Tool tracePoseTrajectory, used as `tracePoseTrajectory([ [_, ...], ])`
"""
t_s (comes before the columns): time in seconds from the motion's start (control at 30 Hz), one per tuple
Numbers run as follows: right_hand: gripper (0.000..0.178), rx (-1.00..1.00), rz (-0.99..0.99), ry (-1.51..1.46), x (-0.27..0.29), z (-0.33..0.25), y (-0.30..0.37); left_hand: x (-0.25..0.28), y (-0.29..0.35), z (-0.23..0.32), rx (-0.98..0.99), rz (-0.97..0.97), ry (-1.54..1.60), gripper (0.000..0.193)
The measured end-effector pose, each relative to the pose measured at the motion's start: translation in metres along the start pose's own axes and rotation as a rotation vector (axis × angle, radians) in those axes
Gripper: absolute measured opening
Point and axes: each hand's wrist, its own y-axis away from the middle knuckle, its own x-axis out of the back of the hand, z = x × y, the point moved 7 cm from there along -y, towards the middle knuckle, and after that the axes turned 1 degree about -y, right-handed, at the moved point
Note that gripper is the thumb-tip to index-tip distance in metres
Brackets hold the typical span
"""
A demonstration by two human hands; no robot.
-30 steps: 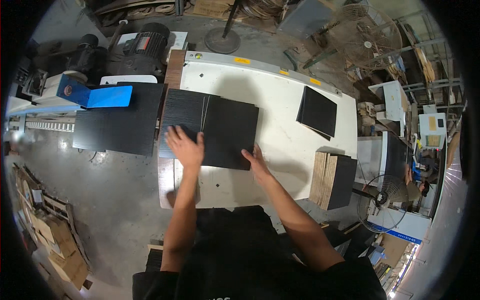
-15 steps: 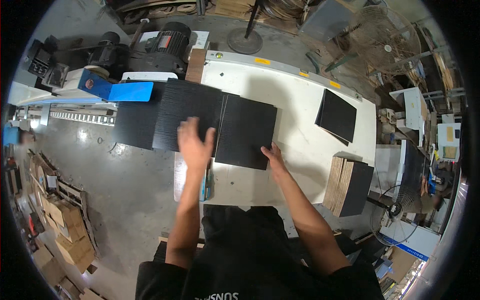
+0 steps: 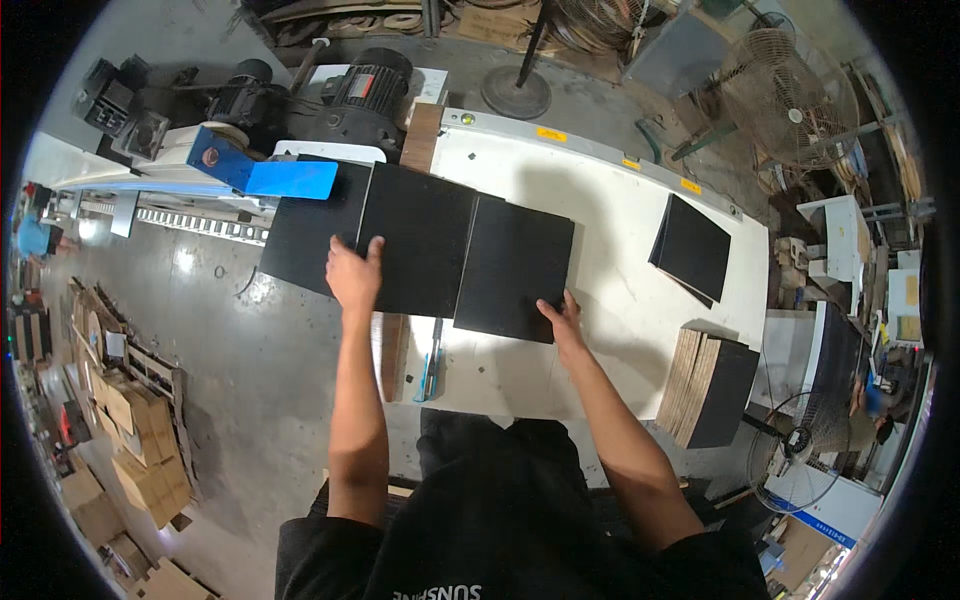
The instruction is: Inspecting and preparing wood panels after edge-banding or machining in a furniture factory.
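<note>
Three black rectangular panels lie in a row: the left panel (image 3: 318, 228) under a blue guard, the middle panel (image 3: 420, 240), and the right panel (image 3: 515, 270) on the white table (image 3: 610, 250). My left hand (image 3: 354, 278) rests near the seam of the left and middle panels, thumb and fingers apart. At the near right corner of the right panel, my right hand (image 3: 565, 325) grips its edge, the thumb on top and fingers along the side. Some of its fingertips are hidden.
A blue guard (image 3: 290, 180) and a motor (image 3: 372, 85) stand at the far left. Nearer me lies a teal utility knife (image 3: 430, 372). On the right are stacked boards (image 3: 705, 385) and loose black panels (image 3: 692, 250). A long level (image 3: 590, 150) lines the far edge.
My left hand has moved left, from over the middle panel to its left seam. The middle and right panels now sit closer together. My right hand stays at the right panel's corner.
</note>
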Motion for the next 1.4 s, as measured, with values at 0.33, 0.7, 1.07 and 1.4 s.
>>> tracePoseTrajectory([
  [0.33,0.113,0.005,-0.051,0.032,-0.011,0.008,0.005,0.046,0.031,0.001,0.067,-0.036,0.411,0.040],
  [0.7,0.121,-0.089,-0.062,0.059,-0.017,-0.008,0.007,0.028,0.043,0.029,-0.081,-0.090,0.406,0.035],
  [1.07,0.116,-0.056,-0.095,0.036,-0.023,-0.023,0.015,0.006,0.064,-0.095,0.182,0.757,-0.074,0.075],
  [1.4,0.117,-0.022,-0.098,0.149,-0.013,-0.009,0.001,-0.036,0.062,-0.086,0.636,-0.372,1.461,0.032],
])
